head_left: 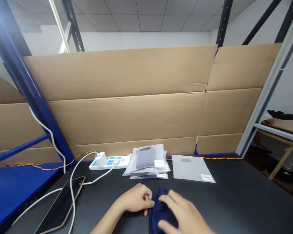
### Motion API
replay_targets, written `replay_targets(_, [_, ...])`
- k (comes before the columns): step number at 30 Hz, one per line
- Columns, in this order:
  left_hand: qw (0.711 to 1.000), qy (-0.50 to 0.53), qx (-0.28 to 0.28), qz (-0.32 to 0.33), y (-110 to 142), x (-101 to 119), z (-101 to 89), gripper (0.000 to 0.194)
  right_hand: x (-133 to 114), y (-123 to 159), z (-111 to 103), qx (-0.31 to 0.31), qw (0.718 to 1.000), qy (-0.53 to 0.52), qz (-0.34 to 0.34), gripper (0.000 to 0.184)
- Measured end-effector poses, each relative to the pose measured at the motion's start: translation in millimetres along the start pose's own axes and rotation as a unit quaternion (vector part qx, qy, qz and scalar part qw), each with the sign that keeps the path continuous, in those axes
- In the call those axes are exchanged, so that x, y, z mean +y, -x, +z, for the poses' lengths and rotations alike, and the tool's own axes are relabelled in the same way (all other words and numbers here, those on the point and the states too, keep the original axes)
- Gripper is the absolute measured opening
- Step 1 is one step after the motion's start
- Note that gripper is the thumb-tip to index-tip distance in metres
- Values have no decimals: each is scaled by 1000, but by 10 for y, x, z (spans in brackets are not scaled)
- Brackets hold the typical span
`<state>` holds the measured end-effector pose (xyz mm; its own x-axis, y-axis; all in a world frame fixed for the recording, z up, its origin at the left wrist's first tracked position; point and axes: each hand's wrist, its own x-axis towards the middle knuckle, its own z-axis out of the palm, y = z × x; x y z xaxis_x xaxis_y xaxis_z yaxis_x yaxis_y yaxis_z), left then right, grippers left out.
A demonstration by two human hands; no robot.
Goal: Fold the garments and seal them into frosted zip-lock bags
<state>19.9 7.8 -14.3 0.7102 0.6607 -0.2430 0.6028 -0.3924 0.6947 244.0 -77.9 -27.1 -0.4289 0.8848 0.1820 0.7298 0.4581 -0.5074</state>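
I read left grip [135, 198] and right grip [184, 214] both clenched on a bunched navy cloth [161, 209], black table [224, 195] under it, bagged packets [147, 162] beyond.

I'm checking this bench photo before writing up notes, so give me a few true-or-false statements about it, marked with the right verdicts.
1. The left hand and right hand are both at a navy cloth. True.
2. The phone lies to the right of the hands. False: it lies to their left, with a white cable across it.
3. The power strip is fixed to the cardboard wall. False: it lies on the black bench top.
4. A pile of frosted packets sits beyond the hands. True.
5. A flat frosted bag lies to the right of that pile. True.
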Motion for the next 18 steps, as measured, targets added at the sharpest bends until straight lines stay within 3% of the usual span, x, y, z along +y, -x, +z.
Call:
replay_targets(2, [1000,-18,2,1,24,28,0,25,-209,-17,320,-46,997,49,38,65])
replay_targets(4, [999,-38,15,3,40,41,-16,22,-300,-44,472,-60,992,67,84,62])
replay_targets(8, [998,-63,8,10,46,19,-63,36,-258,44,300,-17,993,10,115,29])
replay_targets(13, [998,-59,-11,35,60,1,-104,51,200,518,-25,140,976,-91,141,19])
replay_targets(15, [997,-63,-16,49,70,20,-115,47,442,726,-62,166,963,-112,181,23])
replay_targets(18, [996,-76,-16,53,81,53,-122,35,715,961,-65,145,957,-111,224,25])
